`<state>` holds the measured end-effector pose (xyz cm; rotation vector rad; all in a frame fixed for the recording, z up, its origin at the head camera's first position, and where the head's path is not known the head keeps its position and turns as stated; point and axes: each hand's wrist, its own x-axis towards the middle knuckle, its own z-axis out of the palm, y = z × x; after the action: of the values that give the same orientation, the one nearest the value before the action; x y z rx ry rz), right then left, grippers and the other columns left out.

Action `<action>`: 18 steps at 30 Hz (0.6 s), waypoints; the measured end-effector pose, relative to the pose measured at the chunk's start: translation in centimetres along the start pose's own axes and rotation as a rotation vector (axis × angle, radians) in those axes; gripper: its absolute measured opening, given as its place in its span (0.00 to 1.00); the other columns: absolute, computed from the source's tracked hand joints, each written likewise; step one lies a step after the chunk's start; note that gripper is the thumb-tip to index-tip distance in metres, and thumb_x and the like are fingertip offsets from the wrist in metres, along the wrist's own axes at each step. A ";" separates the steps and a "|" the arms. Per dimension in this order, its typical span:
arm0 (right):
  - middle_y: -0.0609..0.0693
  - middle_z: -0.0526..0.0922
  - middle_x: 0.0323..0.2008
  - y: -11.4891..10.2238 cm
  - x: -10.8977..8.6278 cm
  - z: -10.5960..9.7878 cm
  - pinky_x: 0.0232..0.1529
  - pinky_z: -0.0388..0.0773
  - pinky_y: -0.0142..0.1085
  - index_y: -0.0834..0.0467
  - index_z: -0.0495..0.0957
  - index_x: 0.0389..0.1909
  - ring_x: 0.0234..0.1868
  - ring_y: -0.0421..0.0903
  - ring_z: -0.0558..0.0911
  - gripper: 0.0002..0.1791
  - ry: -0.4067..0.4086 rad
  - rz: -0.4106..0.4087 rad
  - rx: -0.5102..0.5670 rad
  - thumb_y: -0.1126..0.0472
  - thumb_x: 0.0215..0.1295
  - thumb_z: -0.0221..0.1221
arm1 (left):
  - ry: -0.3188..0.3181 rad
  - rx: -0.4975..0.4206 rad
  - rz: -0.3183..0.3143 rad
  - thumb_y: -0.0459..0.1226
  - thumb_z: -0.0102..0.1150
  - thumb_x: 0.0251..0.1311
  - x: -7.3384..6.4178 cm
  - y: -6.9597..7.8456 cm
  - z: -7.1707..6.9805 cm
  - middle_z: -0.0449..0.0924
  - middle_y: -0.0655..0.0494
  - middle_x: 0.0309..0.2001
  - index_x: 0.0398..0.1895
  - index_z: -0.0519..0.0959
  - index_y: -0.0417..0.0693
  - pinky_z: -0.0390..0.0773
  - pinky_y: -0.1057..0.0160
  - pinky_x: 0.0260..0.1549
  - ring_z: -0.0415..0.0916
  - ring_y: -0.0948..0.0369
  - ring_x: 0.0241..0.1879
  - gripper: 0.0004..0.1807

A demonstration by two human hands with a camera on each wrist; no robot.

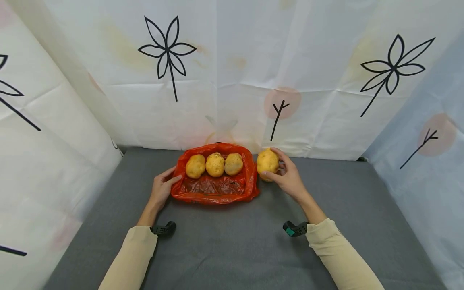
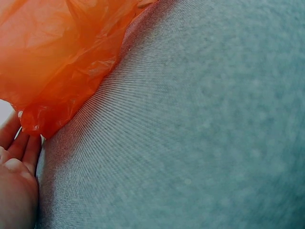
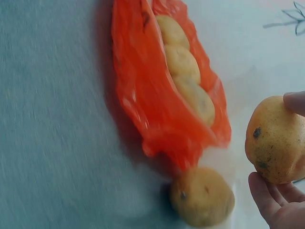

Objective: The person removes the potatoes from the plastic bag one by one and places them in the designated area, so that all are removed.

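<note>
A red plastic bag [image 1: 217, 197] lies with its mouth spread wide and its edge folded down. Inside, three yellow potatoes [image 1: 215, 164] form a row along the far side. My left hand [image 1: 162, 189] holds the bag's left edge, thumb over the rim and fingers along the outside. To the right of the bag, my right hand [image 1: 288, 177] grips another potato [image 3: 276, 138] between thumb and fingers, raised off the table. Below that one, a further potato [image 3: 202, 196] sits on the table against the bag's right end, mostly covered in the head view.
The grey cloth-covered table [image 1: 224, 241] runs back to a white curtain [image 1: 232, 80] printed with flowers and twigs. More of this fabric hangs along the left and right sides. Each wrist wears a dark band [image 1: 164, 228].
</note>
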<state>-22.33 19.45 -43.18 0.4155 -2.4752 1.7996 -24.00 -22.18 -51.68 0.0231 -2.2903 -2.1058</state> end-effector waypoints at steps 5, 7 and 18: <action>0.64 0.65 0.68 1.1 0.2 -1.9 0.50 0.77 0.37 0.55 0.58 0.79 0.61 0.61 0.73 0.44 0.015 0.058 -0.029 0.66 0.64 0.68 | 0.002 -0.004 0.009 0.34 0.59 0.72 0.0 0.0 0.1 0.69 0.40 0.69 0.72 0.70 0.38 0.75 0.75 0.49 0.71 0.64 0.56 0.27; 0.65 0.64 0.68 1.4 0.2 -2.6 0.49 0.77 0.36 0.54 0.57 0.79 0.61 0.62 0.72 0.44 0.020 0.085 -0.027 0.65 0.65 0.68 | 0.003 -0.008 0.005 0.34 0.59 0.72 0.0 0.0 0.1 0.69 0.41 0.68 0.72 0.70 0.38 0.75 0.75 0.49 0.71 0.64 0.56 0.27; 0.67 0.63 0.70 4.0 0.1 -5.4 0.44 0.77 0.32 0.53 0.55 0.80 0.61 0.63 0.71 0.45 0.060 0.209 -0.005 0.64 0.67 0.67 | 0.001 -0.005 0.000 0.35 0.59 0.72 -0.1 0.2 0.1 0.69 0.41 0.68 0.72 0.71 0.40 0.75 0.75 0.49 0.71 0.64 0.56 0.27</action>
<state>-24.06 25.67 -45.11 0.1037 -2.5643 1.8466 -23.87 -22.06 -51.54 0.0247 -2.2842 -2.1113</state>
